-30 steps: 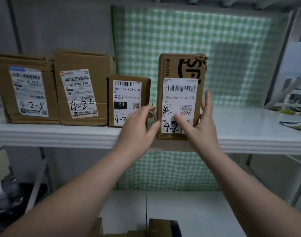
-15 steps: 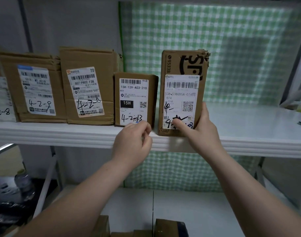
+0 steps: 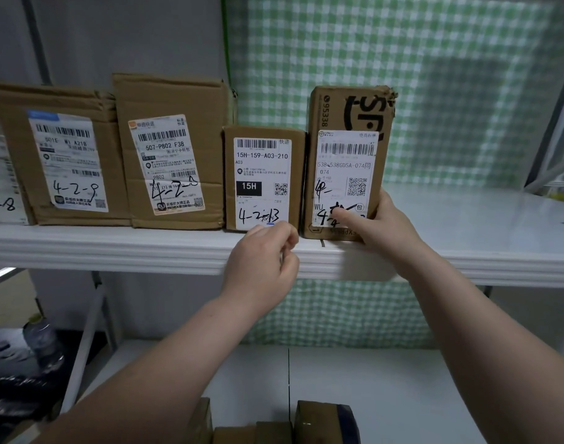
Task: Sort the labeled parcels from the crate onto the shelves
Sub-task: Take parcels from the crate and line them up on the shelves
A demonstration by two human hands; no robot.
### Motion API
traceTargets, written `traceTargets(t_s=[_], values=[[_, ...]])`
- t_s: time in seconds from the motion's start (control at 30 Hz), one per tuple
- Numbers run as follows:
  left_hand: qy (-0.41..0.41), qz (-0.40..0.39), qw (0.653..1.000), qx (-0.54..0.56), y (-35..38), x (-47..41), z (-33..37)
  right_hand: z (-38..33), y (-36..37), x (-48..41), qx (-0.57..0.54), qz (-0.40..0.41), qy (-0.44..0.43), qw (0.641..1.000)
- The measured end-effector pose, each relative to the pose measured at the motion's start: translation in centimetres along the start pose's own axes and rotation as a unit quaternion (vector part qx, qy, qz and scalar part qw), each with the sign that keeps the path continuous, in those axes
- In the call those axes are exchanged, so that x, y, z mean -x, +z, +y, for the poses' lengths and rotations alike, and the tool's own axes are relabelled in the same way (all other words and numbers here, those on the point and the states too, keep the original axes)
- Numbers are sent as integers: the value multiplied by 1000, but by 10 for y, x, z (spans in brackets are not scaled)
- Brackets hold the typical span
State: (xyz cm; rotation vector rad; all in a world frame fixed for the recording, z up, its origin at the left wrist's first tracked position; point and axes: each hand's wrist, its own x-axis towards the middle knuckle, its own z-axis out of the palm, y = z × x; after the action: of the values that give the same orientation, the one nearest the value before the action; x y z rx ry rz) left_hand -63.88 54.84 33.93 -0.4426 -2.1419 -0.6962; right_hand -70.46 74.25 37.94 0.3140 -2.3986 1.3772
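— Step in hand?
— Placing. Noted on the white shelf [image 3: 114, 248]: a row of labelled cartons, with the tall parcel [image 3: 348, 116] stood upright at the right end, just beside the smaller 15H parcel [image 3: 264, 174], base close to the front lip. Judged nearly seated.
— Hands?
— Right hand [image 3: 380, 225] gripping the tall parcel low down, thumb across the label, fingers round the right edge. Left hand [image 3: 261, 267] curled on itself before the shelf lip, holding nothing seen.
— Next move?
— Probably a nudge back to square with the row, then release and a reach down to further parcels [image 3: 322, 421] below.
— Materials?
— Shelf smooth, painted, with moulded lip. Tall parcel of brown corrugated card, top corner torn. Paper label [image 3: 346, 161] white, marker scrawl overwritten.
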Motion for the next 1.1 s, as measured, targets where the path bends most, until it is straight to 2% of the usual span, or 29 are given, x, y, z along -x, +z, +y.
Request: traceTargets(t_s=[0.23, 0.6, 0.67, 0.73, 0.8, 0.87, 1.0, 1.1], values=[[6, -6, 1000, 5, 1, 0, -1, -3, 3, -4, -8, -12, 20, 1000], [-2, -13, 1000, -8, 1, 1, 2, -5, 2, 1, 57, -20, 31, 998], [-9, -16, 1000, -14, 1, 1, 3, -4, 2, 4, 48, 19, 19, 998], [-16, -17, 999, -23, 1, 3, 4, -4, 3, 12, 13, 108, 3, 994], [-21, -16, 999, -35, 1, 6, 7, -4, 4, 25, -11, 212, -36, 976], [-21, -18, 998, -48, 0, 12, 10, -7, 7, 37, -34, 271, -95, 957], [-3, -51, 995, -80, -3, 32, 14, -9, 26, 60, -106, 233, -169, 952], [-36, -39, 994, -94, -12, 58, 11, -6, 49, 81, -125, 187, -187, 956]])
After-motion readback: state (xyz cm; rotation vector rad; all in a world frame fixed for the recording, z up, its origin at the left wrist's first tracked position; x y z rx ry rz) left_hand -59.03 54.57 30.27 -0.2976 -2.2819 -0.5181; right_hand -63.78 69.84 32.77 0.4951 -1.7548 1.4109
